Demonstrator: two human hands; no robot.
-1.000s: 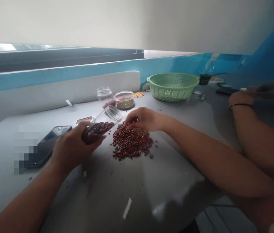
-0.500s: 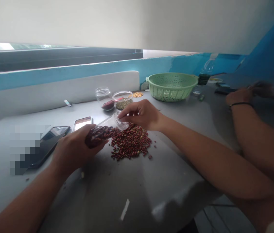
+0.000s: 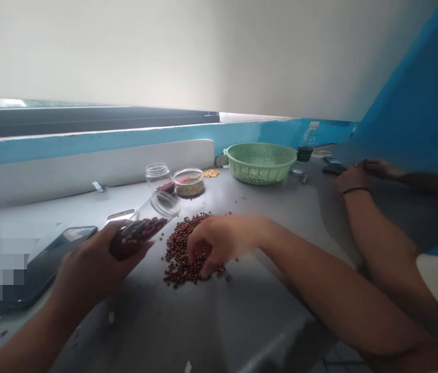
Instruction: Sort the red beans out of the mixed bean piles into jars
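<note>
My left hand [image 3: 95,259] is wrapped around a clear plastic jar [image 3: 152,210] partly filled with dark red beans [image 3: 141,230]. The jar is tilted, with its uncovered mouth toward the right and away from me. On the grey table lies a loose pile of small reddish-brown beans [image 3: 184,248]. Over the right side of that pile is my right hand [image 3: 222,241], somewhat blurred. Its fingers curve down to the beans, with a gap between thumb and forefinger and nothing visible in them.
Behind the pile stand a clear jar of small red beans [image 3: 159,178] and a round tub of green beans [image 3: 190,184]. Yellow kernels [image 3: 212,173] lie beside a green basket [image 3: 260,166]. Two phones are at left. Another person's arms [image 3: 378,228] rest at right.
My right hand has moved from the jar's mouth down to the bean pile. The left hand still holds the tilted jar. The view has shifted, so things sit lower in it.
</note>
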